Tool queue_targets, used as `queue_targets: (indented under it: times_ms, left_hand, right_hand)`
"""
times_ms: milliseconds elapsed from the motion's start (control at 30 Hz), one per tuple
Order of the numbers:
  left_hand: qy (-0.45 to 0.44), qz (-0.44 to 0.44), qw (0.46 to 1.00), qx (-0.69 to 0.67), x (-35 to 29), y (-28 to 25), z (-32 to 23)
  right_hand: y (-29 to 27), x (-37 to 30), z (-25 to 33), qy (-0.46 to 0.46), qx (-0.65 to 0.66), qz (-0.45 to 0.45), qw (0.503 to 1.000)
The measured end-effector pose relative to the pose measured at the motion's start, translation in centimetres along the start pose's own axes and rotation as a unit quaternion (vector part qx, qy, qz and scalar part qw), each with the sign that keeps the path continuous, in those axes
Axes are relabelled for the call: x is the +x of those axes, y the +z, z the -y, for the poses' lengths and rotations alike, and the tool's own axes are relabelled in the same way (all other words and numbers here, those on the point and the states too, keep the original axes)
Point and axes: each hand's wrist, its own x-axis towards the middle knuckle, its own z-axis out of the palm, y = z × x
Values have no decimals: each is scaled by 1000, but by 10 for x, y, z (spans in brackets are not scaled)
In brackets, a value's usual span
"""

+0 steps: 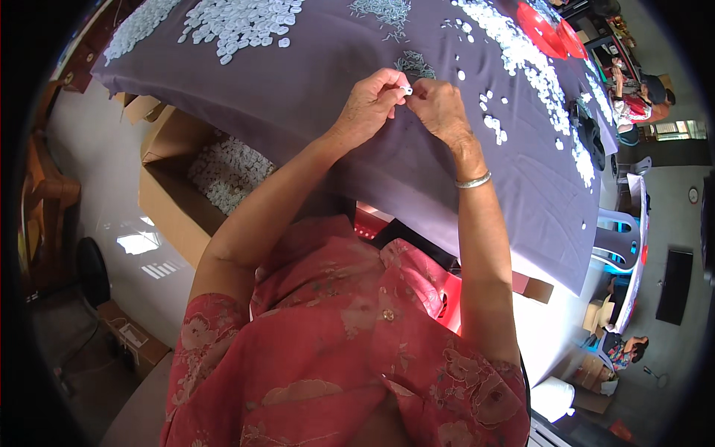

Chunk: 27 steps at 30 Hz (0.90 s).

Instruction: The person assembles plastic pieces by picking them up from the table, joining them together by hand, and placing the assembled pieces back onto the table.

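Observation:
My left hand (pixel 368 106) is closed in a pinch around a small white plastic piece (pixel 407 90), held just above the dark cloth of the table. Close against it, my right hand (pixel 441 110) has its fingertips pressed together; whatever they grip is hidden. Just beyond both hands lies a small pile of thin grey metal pins or screws (pixel 415 62). A larger heap of the same metal pieces (pixel 383 10) spreads farther back. To the right of my right hand, several loose white pieces (pixel 493 128) are scattered on the cloth.
Heaps of white parts lie at the far left (pixel 240 24) and along the right (pixel 547 89), near red basins (pixel 542 30). Left below the table edge stands an open cardboard box (pixel 173 201) holding many white parts. Other people sit at the right, beyond a blue-grey chair (pixel 620 237).

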Motion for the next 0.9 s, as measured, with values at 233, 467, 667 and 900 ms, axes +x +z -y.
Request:
queue_targets:
  times_ms: [233, 467, 667, 900]
  left_hand:
    - [3, -12, 999, 43, -4, 1, -4]
    - [21, -24, 999, 21, -2, 2, 1]
    - [13, -14, 999, 27, -3, 1, -1]
    - [29, -34, 998, 41, -2, 1, -1]
  right_hand:
    - [-6, -12, 18, 137, 228, -93, 960]
    - [8, -14, 19, 119, 274, -141, 944]
    - [7, -15, 21, 128, 263, -170, 941]
    - [3, -14, 15, 133, 532, -116, 828]
